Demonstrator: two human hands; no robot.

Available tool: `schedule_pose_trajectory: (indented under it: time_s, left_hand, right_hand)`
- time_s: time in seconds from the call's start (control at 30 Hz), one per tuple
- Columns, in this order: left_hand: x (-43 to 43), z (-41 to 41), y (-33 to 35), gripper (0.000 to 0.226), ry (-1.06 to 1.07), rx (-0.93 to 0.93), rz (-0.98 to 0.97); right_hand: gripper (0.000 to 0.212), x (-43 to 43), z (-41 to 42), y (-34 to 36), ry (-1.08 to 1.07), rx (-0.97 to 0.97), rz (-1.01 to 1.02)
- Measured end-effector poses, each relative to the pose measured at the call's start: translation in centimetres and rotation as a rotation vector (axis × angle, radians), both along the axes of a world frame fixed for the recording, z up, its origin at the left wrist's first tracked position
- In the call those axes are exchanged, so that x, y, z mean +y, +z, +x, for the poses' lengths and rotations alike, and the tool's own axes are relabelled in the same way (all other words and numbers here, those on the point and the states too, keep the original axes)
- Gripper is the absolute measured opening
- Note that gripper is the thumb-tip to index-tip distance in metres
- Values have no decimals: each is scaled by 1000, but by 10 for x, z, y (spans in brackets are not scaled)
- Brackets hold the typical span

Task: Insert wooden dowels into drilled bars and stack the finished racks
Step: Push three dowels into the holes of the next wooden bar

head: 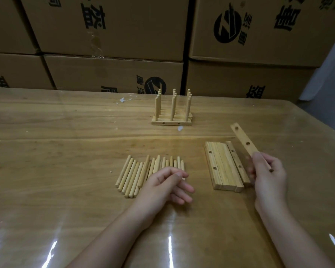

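Observation:
My right hand (267,175) grips a drilled wooden bar (244,141) by its near end and holds it tilted above the table, with its holes facing me. Just left of it lies a pile of drilled bars (223,167) packed side by side. Several loose dowels (141,172) lie in a row at the centre. My left hand (165,187) rests on the right end of that row, thumb and forefinger pinching the rightmost dowel. Farther back stand the finished racks (172,115), bars with upright dowels, set one behind another.
The wooden table (66,144) has a glossy transparent cover. Stacked cardboard boxes (112,41) form a wall along its far edge. Small white scraps (122,100) lie near the racks. The table's right edge runs diagonally at the right.

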State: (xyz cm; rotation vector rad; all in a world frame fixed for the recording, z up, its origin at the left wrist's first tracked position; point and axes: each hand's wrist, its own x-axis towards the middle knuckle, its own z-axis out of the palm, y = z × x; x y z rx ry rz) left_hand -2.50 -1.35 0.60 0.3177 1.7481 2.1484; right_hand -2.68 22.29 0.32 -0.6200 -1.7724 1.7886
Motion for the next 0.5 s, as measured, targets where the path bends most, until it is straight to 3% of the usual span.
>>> schedule_pose_trajectory:
  time_s: [0.1, 0.2, 0.3, 0.5]
  left_hand:
    - [-1, -1, 0, 20, 33, -19, 40]
    - [-3, -3, 1, 39, 85, -64, 147]
    - [-5, -6, 2, 49, 107, -113, 316]
    - [-7, -8, 2, 35, 133, -133, 436]
  right_hand:
    - [33, -12, 5, 11, 253, 161, -202]
    - [32, -30, 10, 17, 402, 208, -40]
    - [33, -48, 16, 17, 530, 214, -41]
    - [40, -69, 22, 9, 688, 108, -27]
